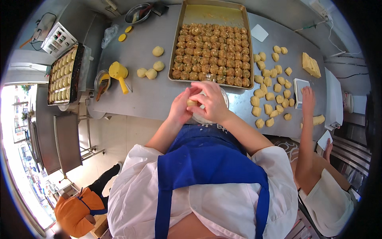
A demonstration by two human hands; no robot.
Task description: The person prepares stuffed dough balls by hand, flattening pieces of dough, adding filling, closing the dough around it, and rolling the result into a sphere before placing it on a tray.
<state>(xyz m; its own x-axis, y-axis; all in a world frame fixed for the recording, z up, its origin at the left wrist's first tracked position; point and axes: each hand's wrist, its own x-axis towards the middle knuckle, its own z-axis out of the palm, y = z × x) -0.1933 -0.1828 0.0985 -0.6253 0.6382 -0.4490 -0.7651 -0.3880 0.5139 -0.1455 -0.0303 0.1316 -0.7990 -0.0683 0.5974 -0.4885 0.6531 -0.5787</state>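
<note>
both hands were raised at the near edge of the bench (135,99), in front of the wearer's blue apron (211,167). the left hand (180,106) was curled around one side of a small lump of dough (192,102), and the right hand (213,102) closed in on it from the other side, so the lump sat between them, partly hidden by the fingers. beneath the right hand was a round container (227,99), mostly covered; its contents could not be told.

just beyond the hands lay a large tray (215,14), filled with rows of brownish filling balls (213,51) except at its far end. left of the tray were four dough balls (158,51), then a yellow pitcher (118,71) and a bowl (98,81) with a brush in it. farther left stood a dark tray (79,75) of pale pieces in rows.

right of the large tray, many dough pieces (270,96) were scattered, with a dough block (311,65) past them. a co-worker's hand (308,99) was at a white scale (298,106).
</note>
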